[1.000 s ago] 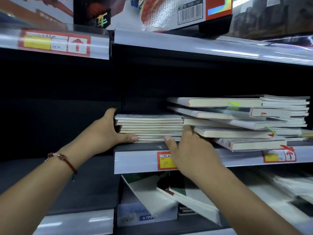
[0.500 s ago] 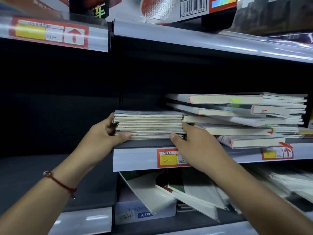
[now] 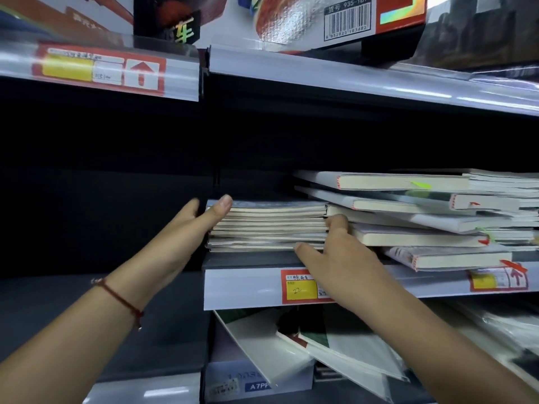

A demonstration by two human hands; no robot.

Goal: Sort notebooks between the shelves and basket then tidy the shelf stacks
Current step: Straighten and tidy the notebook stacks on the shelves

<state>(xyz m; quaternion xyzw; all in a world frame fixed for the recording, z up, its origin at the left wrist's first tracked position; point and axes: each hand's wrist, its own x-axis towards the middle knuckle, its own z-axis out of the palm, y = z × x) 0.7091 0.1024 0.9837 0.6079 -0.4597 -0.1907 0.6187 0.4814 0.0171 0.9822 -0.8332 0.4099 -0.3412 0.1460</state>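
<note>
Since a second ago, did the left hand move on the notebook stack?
Yes, upward. The left hand had its thumb by the bottom of the notebook stack, near the shelf edge; now the thumb touches the top.

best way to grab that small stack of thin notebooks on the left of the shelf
Take the thin notebook stack by its two short ends, one from each side, as the left hand and right hand already flank it. It lies flat, loose and many-layered, so squeezing both ends probably keeps it together; the messy taller pile crowds its right.
</note>
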